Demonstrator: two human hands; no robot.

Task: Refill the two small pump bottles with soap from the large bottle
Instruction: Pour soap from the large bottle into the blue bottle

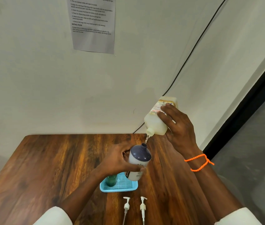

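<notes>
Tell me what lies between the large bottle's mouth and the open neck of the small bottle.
In the head view, only a thin stream of soap runs from the large bottle down to the small bottle.

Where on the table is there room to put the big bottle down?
Bare wood lies left of the blue tray and along the table's far edge. It is crowded near the tray, green bottle and two pump heads.

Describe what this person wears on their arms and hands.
Both hands are bare, with no gloves or rings visible. The left hand has nothing on its wrist. The right hand has an orange beaded string looped twice and knotted around its wrist. White sleeves cover both arms up to about the mid-forearm.
</notes>
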